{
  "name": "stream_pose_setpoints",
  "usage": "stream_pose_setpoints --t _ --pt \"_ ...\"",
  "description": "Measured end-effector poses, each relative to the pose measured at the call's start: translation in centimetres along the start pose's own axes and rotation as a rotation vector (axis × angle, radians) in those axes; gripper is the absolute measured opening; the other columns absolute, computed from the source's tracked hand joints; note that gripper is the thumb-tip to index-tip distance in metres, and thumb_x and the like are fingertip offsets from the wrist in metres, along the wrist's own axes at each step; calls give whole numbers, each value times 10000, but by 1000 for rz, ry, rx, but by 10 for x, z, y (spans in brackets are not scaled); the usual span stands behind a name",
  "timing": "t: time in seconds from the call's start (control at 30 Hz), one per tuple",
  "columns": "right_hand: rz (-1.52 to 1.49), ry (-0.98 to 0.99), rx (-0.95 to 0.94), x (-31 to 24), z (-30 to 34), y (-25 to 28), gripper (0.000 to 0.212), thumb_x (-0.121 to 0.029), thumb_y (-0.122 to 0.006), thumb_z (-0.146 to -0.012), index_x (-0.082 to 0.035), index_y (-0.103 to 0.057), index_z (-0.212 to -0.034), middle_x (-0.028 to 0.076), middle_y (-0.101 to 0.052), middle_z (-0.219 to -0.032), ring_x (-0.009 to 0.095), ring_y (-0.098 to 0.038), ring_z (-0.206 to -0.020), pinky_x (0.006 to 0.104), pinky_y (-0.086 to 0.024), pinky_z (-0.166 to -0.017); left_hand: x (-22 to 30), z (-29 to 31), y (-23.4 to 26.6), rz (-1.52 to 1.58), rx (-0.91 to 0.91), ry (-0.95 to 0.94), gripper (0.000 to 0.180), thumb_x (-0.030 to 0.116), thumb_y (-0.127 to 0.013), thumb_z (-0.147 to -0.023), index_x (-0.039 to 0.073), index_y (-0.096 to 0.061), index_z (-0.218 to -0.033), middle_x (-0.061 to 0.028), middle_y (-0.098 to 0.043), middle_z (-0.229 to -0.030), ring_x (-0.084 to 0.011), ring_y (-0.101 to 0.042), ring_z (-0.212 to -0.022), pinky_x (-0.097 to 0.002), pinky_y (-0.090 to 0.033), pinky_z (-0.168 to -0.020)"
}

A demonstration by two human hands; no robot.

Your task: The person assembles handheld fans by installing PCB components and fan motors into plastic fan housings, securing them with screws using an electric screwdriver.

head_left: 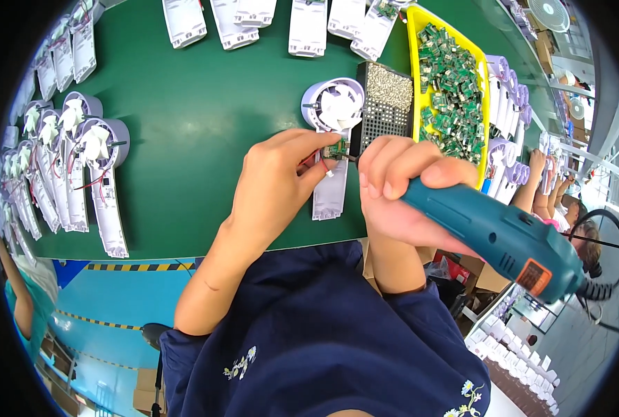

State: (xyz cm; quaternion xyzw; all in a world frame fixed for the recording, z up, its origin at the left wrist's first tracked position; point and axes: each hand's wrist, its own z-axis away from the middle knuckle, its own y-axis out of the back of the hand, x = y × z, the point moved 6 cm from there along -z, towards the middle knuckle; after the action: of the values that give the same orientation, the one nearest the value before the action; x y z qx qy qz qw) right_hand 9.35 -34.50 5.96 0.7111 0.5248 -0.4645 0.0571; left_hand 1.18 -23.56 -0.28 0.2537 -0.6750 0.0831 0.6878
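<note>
In front of me a white and lilac fan housing (329, 201) lies on the green table, its round head with white fan blades (340, 108) pointing away. My left hand (274, 177) pinches a small green circuit board (336, 149) over the housing's handle part, with a white plug on short wires below it. My right hand (410, 177) is wrapped round a teal electric screwdriver (493, 226), which lies tilted with its tip towards the board. Whether the tip touches a screw is too small to tell.
Beyond my right hand stand a black perforated tray of small screws (389, 87) and a yellow bin (486, 104) of green circuit boards. Assembled fan housings (101, 174) line the left; white handle shells (308, 31) lie at the far edge. Other people work on both sides.
</note>
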Motion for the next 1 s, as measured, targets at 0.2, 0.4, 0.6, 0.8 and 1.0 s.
stream_pose_setpoints --t 0.2,0.4,0.6,0.8,1.0 --pt "10 117 49 3 1 3 771 -761 -461 -850 -24 -526 -1066 163 -561 -754 248 -507 -571 362 -434 -514 1 0 0 20 20 -13 334 -40 -741 -754 22 -711 -1081 -89 -654 -844 -153 -593 -689 -273 -508 -634" --pt "391 -242 573 -27 26 35 512 -528 -474 -960 -56 -536 -1149 176 -681 -928 113 -440 -433 253 -349 -395 -8 12 4 232 39 52 340 -46 -755 -760 38 -718 -1088 -90 -658 -910 -139 -632 -739 -259 -531 -634" --pt "229 -846 601 5 81 35 319 -35 -678 -898 29 -554 -1185 131 -718 -954 58 -488 -479 214 -375 -422 11 17 7 217 28 -57 357 -16 -784 -754 56 -728 -1099 -76 -651 -947 -121 -632 -728 -245 -533 -621" --pt "103 -875 585 12 85 33 369 3 -692 -873 44 -539 -1207 81 -667 -853 61 -495 -482 215 -386 -424 7 17 2 241 3 -40 343 -6 -785 -754 57 -732 -1086 -81 -676 -963 -122 -619 -717 -243 -530 -619" --pt "122 -832 615 16 95 32 253 -16 -705 -870 8 -577 -1088 51 -617 -769 62 -499 -494 213 -387 -431 7 23 4 270 -21 -18 337 -7 -776 -764 60 -732 -1092 -83 -679 -965 -127 -625 -762 -247 -536 -633"
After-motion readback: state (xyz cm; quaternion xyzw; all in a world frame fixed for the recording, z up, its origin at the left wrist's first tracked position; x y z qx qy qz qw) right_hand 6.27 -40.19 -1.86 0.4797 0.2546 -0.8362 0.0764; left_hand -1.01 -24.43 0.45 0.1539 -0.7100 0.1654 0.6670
